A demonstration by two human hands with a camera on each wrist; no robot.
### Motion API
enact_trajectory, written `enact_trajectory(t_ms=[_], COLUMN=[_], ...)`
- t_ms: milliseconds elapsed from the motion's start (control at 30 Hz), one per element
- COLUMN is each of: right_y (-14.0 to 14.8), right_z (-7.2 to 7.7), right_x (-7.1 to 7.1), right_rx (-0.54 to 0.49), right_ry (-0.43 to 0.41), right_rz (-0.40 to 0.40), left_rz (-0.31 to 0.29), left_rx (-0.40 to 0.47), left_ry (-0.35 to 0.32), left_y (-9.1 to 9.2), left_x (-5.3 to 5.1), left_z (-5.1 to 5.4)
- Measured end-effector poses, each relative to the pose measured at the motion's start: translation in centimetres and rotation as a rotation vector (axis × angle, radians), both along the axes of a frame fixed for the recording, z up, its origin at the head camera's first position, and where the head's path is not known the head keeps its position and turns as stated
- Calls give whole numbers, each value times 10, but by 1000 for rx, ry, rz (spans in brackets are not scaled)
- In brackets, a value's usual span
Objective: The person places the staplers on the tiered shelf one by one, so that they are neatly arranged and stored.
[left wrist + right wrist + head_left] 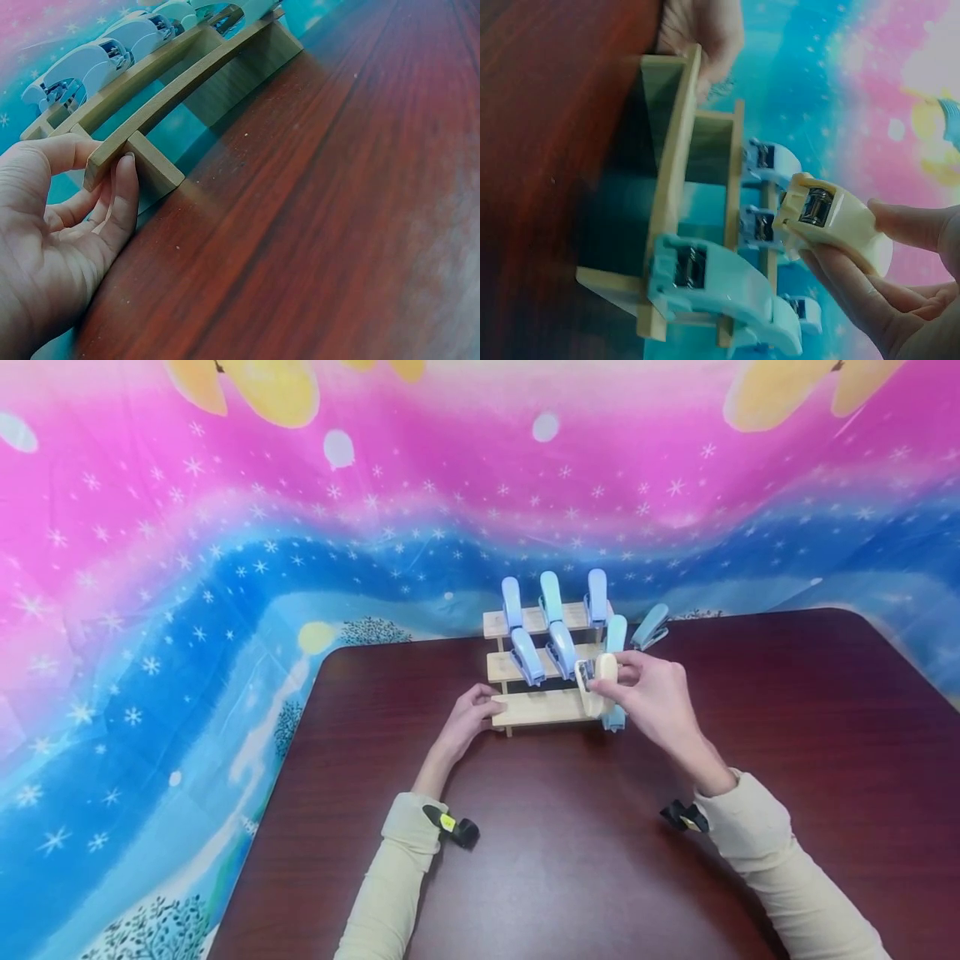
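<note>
A three-step wooden rack (pixel 540 707) stands on the table and holds several staplers. My left hand (pixel 468 720) pinches the left end of its lowest step; the left wrist view shows the thumb below the board (pixel 142 112) and a finger over it. My right hand (pixel 660 697) holds a cream stapler (pixel 847 225) between thumb and fingers, above the right part of the lowest step. Right behind it, a mint stapler (pixel 712 277) sits at that step's right end. Lilac staplers (pixel 527 656) and a mint one (pixel 615 633) stand on the middle step.
On the top step are two lilac staplers (pixel 596 597) and a mint one (pixel 551 597) between them. A teal stapler (pixel 651 627) lies behind my right hand, near the far edge of the dark wooden table (pixel 570 860). A patterned cloth (pixel 450 485) hangs behind.
</note>
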State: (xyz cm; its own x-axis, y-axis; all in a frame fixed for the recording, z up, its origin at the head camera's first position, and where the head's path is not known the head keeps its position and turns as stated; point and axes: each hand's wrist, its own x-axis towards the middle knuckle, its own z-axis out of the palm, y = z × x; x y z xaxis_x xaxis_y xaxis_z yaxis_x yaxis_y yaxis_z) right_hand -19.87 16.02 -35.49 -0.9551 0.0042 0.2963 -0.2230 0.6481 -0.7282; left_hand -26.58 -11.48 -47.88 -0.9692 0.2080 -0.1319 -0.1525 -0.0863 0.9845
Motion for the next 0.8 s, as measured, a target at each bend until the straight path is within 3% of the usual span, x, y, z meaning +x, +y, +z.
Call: enact_trajectory(t_ms=[567, 800], right_y=[-17, -25], right_z=[-13, -25], right_x=[1, -6], right_rx=[100, 156], right_ry=[-100, -45], right_rz=[69, 72], left_rz=[6, 3], left_rx=[5, 31], left_ry=[0, -3], left_y=[0, 1], left_x=[1, 2], left_z=[-1, 1])
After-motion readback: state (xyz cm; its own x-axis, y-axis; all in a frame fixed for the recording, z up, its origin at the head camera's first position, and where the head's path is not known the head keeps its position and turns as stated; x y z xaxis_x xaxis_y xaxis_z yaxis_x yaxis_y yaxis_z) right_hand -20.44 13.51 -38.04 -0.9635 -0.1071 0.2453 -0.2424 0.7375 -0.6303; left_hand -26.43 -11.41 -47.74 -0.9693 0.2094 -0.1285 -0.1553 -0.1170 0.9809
